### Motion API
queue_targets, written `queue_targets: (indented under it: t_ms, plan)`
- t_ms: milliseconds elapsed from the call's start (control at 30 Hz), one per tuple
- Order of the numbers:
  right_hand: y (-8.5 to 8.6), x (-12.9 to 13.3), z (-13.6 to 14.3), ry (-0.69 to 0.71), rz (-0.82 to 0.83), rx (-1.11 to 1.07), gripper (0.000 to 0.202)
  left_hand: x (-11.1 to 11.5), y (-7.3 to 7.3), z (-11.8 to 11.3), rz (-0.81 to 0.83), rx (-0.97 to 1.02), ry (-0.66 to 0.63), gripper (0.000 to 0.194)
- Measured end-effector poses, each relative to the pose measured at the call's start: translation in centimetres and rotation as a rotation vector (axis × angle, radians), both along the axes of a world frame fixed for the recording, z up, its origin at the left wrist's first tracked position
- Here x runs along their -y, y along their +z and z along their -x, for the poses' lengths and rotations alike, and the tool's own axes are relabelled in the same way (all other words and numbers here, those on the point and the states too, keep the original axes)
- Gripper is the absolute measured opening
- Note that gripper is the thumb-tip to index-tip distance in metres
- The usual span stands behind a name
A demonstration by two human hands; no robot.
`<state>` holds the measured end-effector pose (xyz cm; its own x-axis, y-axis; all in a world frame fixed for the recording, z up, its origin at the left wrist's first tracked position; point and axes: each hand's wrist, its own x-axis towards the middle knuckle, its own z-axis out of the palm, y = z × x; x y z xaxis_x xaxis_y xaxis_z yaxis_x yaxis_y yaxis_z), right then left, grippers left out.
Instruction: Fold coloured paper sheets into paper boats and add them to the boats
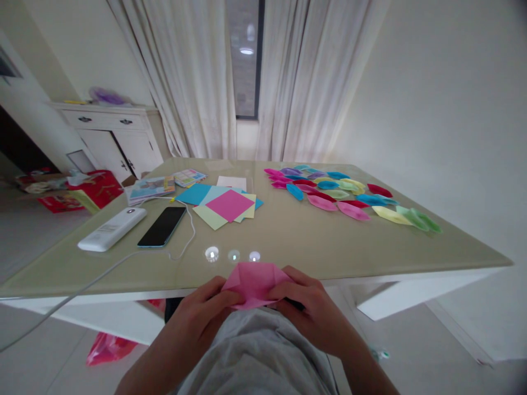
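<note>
A partly folded sheet of pink origami paper (256, 282) is held between both hands at the table's near edge, in front of my grey shirt. My left hand (208, 307) pinches its left side, thumb on top. On the right side, my right hand (307, 304) grips it the same way, the fingers partly hidden behind the paper. Farther off lies a fanned pile of square paper sheets, the top one magenta (231, 205). Many folded paper boats or petal shapes in several colours, such as a pink one (321, 203), are spread on the table's right side.
On the table (296, 247) at left lie a black-screened phone (162, 227), a white power bank (112, 229) and a white cable (192, 225). Booklets (152, 187) are behind them. A white cabinet (117, 137) and red boxes (102, 189) stand beyond the left edge.
</note>
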<state>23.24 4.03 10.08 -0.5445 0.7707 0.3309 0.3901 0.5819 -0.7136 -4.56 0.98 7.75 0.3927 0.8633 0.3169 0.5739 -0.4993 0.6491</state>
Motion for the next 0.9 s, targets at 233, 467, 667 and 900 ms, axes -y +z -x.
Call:
queue_targets:
  t_ms: [233, 467, 667, 900]
  plan:
    - [-0.5, -0.1, 0.7, -0.037, -0.012, 0.015, 0.017, -0.2, -0.7, -0.6, -0.050, -0.010, 0.026, 0.024]
    - [-0.7, -0.3, 0.5, -0.061, 0.016, 0.021, 0.011, -0.7, -0.1, 0.1, -0.009, 0.136, 0.021, 0.022]
    - [-0.4, -0.5, 0.1, -0.059, 0.047, -0.043, 0.014, -0.8, -0.1, 0.7, 0.114, 0.173, 0.029, 0.026]
    - [-0.7, -0.5, -0.4, -0.042, 0.090, -0.182, 0.011, -0.5, -1.2, 1.2, 0.310, 0.455, 0.041, 0.017]
